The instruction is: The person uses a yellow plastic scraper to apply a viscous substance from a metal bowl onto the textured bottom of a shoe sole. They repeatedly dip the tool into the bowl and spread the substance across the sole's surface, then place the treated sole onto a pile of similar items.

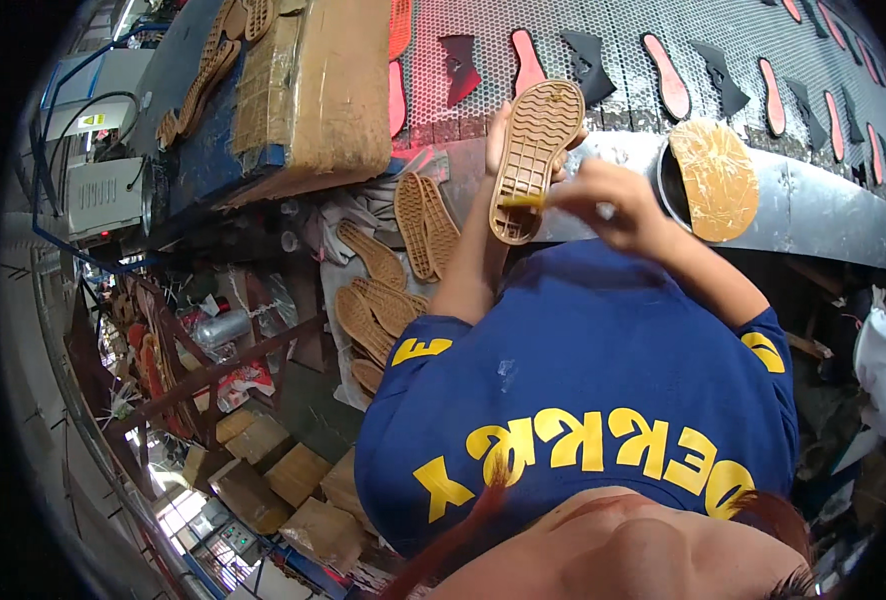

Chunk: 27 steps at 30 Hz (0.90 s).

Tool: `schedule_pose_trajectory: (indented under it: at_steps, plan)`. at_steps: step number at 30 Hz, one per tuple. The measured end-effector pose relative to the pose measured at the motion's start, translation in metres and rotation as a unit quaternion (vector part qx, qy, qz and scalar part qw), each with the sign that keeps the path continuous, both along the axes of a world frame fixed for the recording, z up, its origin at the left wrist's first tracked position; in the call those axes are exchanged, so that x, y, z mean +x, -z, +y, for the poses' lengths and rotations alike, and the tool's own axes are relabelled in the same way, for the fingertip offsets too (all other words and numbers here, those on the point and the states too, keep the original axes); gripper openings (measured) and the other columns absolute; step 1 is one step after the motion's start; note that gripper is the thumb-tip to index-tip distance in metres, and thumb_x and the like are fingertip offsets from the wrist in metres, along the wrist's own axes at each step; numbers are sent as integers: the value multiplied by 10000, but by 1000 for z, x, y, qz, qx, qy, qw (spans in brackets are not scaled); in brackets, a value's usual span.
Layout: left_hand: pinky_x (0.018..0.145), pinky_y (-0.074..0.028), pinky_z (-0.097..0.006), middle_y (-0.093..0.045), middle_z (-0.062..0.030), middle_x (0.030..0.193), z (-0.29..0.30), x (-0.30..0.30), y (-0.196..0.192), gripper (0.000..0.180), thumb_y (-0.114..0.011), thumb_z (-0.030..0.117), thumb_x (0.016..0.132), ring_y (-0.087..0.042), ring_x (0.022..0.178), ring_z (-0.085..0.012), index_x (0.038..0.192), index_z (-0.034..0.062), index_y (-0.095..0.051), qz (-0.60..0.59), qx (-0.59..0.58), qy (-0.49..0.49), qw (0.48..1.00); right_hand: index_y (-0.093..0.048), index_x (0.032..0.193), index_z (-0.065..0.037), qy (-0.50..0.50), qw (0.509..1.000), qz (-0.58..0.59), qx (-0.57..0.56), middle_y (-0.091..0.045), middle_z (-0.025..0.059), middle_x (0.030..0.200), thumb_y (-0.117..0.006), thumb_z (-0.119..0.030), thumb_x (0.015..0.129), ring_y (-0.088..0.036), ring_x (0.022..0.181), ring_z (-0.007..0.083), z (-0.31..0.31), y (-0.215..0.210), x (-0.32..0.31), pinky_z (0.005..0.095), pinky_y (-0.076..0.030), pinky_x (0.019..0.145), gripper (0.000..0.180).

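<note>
Tan sole [535, 150], left hand [499, 128] mostly hidden

A cardboard box [318, 90] is crowding the left side, and loose tan soles [393, 290] are filling the space below it. A glue-smeared round lid [715, 180] is blocking the right, leaving open metal edge [813, 205] beyond.

Tan rubber shoe sole [533, 160] held up before mesh conveyor belt [623, 50]; piled tan soles [393, 290] left, round glue-crusted pot [713, 180] right.

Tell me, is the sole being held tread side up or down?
Tread up: the tan sole shows its grooved pattern, held by the left hand.
</note>
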<state>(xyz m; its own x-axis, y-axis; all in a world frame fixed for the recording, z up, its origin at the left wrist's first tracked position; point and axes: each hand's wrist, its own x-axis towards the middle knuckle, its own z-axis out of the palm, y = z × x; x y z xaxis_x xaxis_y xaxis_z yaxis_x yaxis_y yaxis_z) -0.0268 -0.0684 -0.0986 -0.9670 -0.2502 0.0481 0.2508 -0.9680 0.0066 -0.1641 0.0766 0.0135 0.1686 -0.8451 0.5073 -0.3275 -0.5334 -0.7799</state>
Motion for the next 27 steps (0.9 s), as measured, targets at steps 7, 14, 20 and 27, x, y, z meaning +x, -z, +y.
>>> schedule_pose_trajectory:
  at_steps: [7, 14, 20, 27]
  plan:
    - [611, -571, -464, -490, -367, 1254, -8, -2, 2, 764, -348, 617, 912, -666, 779, -370, 1425, 51, -348, 21, -47, 1, 999, -695, 955, -42, 17, 1000, -10, -9, -596, 99, 750, -661, 115, 740, -552, 624, 209, 0, -4, 9, 317, -412, 560, 269]
    - [596, -577, -532, -560, -291, 1201, -4, 0, 11, 766, -315, 625, 920, -660, 831, -419, 1368, 9, -398, -25, -18, -55, 998, -664, 1035, -8, 106, 994, -8, 27, -679, 114, 915, -624, 58, 803, -660, 842, 196, -34, 27, -23, 289, -508, 737, 245]
    - [536, -514, -434, -570, -285, 1139, -17, 4, 34, 826, -223, 697, 904, -605, 627, -305, 1389, 49, -384, -153, -74, -108, 980, -656, 1028, 18, 320, 893, -301, 100, -636, 31, 837, -625, -64, 904, -559, 730, 91, 1, 44, -54, 217, -441, 670, 152]
    - [827, -510, -472, -541, -214, 1258, -156, -50, 48, 800, -158, 711, 905, -594, 1029, -309, 1405, 134, -399, -176, -186, -410, 876, -663, 1035, 34, 397, 853, -326, 93, -641, 46, 828, -633, -86, 909, -529, 699, 81, 64, 66, -91, 215, -401, 631, 177]
